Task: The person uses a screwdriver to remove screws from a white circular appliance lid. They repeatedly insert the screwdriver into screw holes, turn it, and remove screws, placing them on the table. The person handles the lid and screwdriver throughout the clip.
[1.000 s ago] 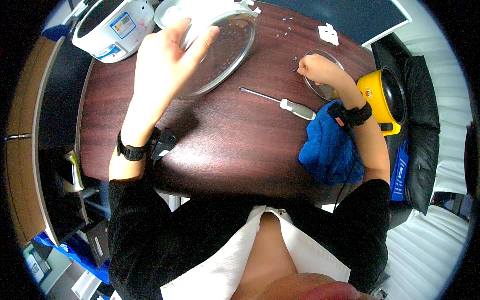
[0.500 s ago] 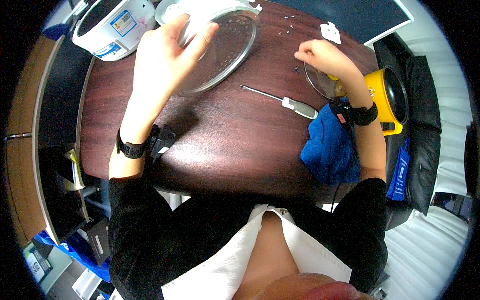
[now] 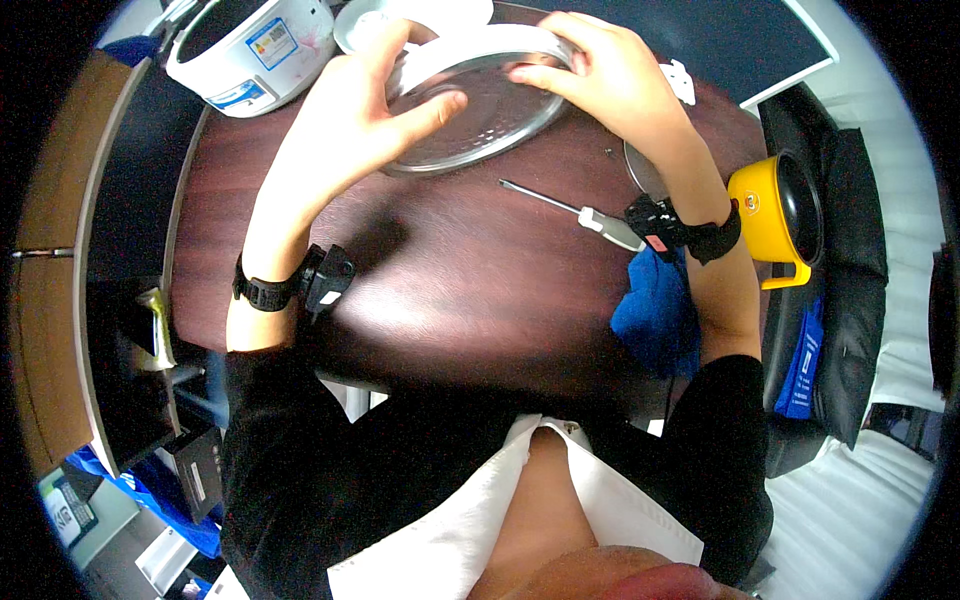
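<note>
A round glass pot lid (image 3: 490, 128) with a pale rim is held tilted at the far middle of the table. My left hand (image 3: 365, 115) closes on its left side, with the thumb stretched along the glass. On the right edge, my right hand (image 3: 610, 80) pinches the rim between thumb and fingers. Nearer to me, a screwdriver (image 3: 612, 228) with a grey and white handle lies on the table, close to my right wrist. Beneath my right forearm a second glass lid (image 3: 643, 165) is mostly hidden.
A white pot (image 3: 285, 75) with labels stands far left, beside a round white piece (image 3: 360, 28). On the right sit a yellow pot with a handle (image 3: 752, 205) and a blue cloth (image 3: 650, 310). A small white part (image 3: 682, 82) lies beyond my right hand.
My right hand has moved left and away from me, from over the small lid onto the rim of the large lid. That lid has shifted and tilted.
</note>
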The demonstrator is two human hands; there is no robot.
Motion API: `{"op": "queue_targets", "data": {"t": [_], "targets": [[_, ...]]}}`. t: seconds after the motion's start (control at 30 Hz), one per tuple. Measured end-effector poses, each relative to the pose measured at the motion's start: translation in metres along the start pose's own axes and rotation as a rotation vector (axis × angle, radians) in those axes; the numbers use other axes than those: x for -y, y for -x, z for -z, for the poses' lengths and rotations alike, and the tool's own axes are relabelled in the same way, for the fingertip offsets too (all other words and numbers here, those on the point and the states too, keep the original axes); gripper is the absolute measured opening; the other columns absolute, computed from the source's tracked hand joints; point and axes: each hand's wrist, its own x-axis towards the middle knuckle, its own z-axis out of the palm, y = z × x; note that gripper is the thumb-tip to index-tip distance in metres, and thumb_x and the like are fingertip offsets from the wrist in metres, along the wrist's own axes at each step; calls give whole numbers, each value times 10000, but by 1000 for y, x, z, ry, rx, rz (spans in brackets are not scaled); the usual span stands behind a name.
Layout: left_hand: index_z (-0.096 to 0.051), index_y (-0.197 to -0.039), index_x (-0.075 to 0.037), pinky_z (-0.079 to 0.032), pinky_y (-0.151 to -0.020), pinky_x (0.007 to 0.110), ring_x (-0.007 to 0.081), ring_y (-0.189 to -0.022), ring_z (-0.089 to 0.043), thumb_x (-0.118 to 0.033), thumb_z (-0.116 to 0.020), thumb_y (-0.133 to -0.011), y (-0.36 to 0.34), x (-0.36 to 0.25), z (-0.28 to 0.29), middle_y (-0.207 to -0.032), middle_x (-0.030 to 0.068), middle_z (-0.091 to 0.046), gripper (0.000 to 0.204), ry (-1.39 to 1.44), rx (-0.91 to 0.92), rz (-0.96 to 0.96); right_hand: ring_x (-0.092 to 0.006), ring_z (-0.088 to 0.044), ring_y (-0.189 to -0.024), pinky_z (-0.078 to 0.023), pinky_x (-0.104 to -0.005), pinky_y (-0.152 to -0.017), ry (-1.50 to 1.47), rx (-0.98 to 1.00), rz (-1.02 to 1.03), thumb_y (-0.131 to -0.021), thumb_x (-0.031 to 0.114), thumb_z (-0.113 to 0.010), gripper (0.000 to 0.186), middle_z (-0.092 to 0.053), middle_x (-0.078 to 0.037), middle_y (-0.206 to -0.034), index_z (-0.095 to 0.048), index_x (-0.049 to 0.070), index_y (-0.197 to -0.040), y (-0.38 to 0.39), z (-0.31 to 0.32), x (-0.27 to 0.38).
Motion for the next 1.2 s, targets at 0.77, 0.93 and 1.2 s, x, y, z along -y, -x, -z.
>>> {"op": "queue_targets", "data": {"t": [0.77,0.93,1.2], "targets": [[-581,-1075,7,-439,-782,236,88,-854,-570,-212,-667,-828,-4,24,0,-926,49,-643,341,71,49,183,-318,-580,-903,-453,-385,-767,126,873,-399,-674,407,-726,534,-591,-167,-941,-529,31,-999,112,9,-12],[-582,-1076,-9,-441,-798,235,91,-870,-573,-158,-681,-813,-8,15,-4,-921,36,-643,318,130,59,191,-312,-577,-877,-453,-397,-755,82,662,-205,-789,216,-650,295,-582,-160,-897,-532,10,-963,156,-11,-23],[-592,-1041,-12,-486,-740,306,195,-819,-644,-211,-687,-785,-1,12,-15,-913,141,-656,337,160,-73,127,-108,-524,-483,-423,-220,-436,-1084,208,-728,-935,210,-443,238,-517,-39,-689,-525,-3,-1006,118,34,-1]]}}
